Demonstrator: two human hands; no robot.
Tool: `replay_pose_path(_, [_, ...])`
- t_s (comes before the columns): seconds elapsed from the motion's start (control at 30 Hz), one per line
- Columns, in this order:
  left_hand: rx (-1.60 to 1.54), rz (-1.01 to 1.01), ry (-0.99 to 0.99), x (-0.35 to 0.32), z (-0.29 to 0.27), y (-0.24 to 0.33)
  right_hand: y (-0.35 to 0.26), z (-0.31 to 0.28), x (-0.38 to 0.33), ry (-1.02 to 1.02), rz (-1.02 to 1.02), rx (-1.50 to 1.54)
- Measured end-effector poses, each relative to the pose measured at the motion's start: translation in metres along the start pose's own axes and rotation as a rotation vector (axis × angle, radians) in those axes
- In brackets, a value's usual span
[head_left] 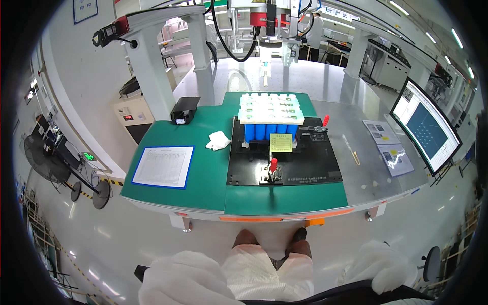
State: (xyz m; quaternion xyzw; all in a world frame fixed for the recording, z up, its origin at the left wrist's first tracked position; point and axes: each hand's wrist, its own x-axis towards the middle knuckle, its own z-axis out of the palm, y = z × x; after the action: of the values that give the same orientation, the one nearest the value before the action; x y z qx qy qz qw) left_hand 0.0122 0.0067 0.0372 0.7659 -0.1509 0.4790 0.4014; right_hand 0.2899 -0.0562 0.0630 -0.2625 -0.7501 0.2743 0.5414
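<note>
At the lower edge, white-covered shapes mark my left hand or sleeve [183,277] and my right hand or sleeve [378,267]. Their fingers cannot be made out, and both lie low beside my legs, apart from the workbench. A battery pack of upright blue cylinders [261,132] under a white slotted plastic holder [269,109] stands on a black fixture plate [284,168]. Against its front leans a yellow-green label card [281,143]. Red-handled toggle clamps sit in front of the pack [273,165] and at its right [325,121].
The bench has a green mat [208,195], a blue-edged paper form [163,166], a crumpled white cloth [218,141] and a small black device [185,110]. At right are papers [389,147], a yellow loop [356,158] and a monitor [426,127]. Overhead hangs a machine head [265,20].
</note>
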Motion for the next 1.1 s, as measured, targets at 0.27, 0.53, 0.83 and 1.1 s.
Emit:
replay_pose_path(0.27, [0.207, -0.082, 0.175, 0.021, 0.026, 0.028, -0.018, 0.015, -0.007, 0.249, -0.039, -0.018])
replay_pose_path(0.53, [0.09, -0.772, 0.813, 0.065, 0.062, 0.053, -0.051, 0.028, 0.014, 0.442, 0.282, -0.1])
replay_pose_path(0.83, [0.059, -0.636, 0.489, 0.004, 0.011, -0.055, 0.086, -0.003, -0.035, -0.033, 0.208, 0.211])
replay_pose_path(1.1, [0.625, -0.986, 0.605, -0.238, 0.124, -0.278, 0.372, 0.113, -0.203, 0.177, 0.306, -0.698])
